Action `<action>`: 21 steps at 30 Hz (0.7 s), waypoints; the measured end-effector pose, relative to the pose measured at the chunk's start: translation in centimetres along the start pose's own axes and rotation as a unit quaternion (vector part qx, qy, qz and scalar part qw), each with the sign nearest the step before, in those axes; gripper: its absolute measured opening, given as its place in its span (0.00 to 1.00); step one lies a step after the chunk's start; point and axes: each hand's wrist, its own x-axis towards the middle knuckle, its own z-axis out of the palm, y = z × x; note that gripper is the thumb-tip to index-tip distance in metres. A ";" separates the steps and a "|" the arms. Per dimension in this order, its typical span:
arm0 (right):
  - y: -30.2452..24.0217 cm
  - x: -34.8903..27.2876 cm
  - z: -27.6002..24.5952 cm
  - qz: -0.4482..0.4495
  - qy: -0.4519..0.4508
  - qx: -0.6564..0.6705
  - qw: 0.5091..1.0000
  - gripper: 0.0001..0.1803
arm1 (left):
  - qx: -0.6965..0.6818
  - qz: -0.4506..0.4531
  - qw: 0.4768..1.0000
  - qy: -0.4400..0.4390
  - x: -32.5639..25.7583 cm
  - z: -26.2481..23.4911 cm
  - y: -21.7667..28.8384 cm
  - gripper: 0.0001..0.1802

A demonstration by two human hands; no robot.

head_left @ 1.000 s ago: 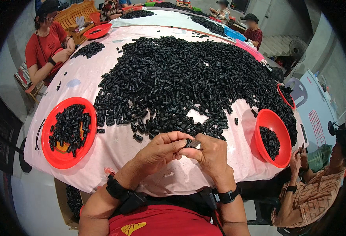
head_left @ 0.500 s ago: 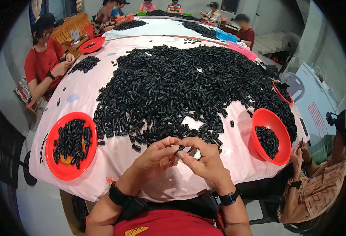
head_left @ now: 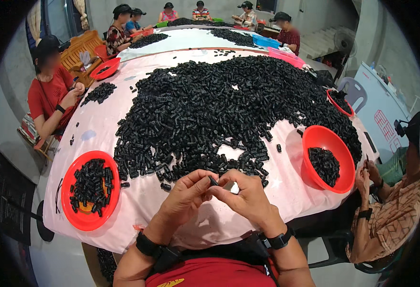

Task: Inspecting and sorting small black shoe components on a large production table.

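My left hand (head_left: 182, 200) pinches a small black cylindrical piece (head_left: 213, 180) between thumb and fingertips, just over the near edge of the table. Close against it, my right hand (head_left: 243, 197) is closed, its thumb reaching toward the same piece. Part of a white or silvery object (head_left: 234, 188) shows within the right hand's grip; its kind is hidden by the fingers. Just beyond both hands lies a large heap of similar black pieces (head_left: 195, 110), spread over the pink cloth (head_left: 138, 196).
A red basin (head_left: 69, 210) with black pieces stands at my left, and a deeper red bowl (head_left: 346, 162) at my right. One co-worker in red (head_left: 52, 88) sits at the left, another in a patterned shirt (head_left: 387, 210) at the right. Several people sit at the far end.
The view has shifted slightly. My hands stay close together above the table edge, and the black piece now sticks up more visibly between them.
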 end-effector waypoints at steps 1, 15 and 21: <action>0.2 0.0 -0.1 0.003 -0.024 -0.029 0.999 0.19 | -0.001 -0.002 1.000 0.000 0.0 0.0 0.0 0.11; 0.4 0.0 -0.3 -0.012 -0.031 -0.144 0.989 0.27 | 0.035 -0.024 0.999 -0.008 -0.2 0.4 0.0 0.17; 1.1 0.0 0.0 -0.019 -0.030 -0.139 0.990 0.28 | 0.017 -0.017 0.999 -0.024 -0.1 0.5 0.1 0.18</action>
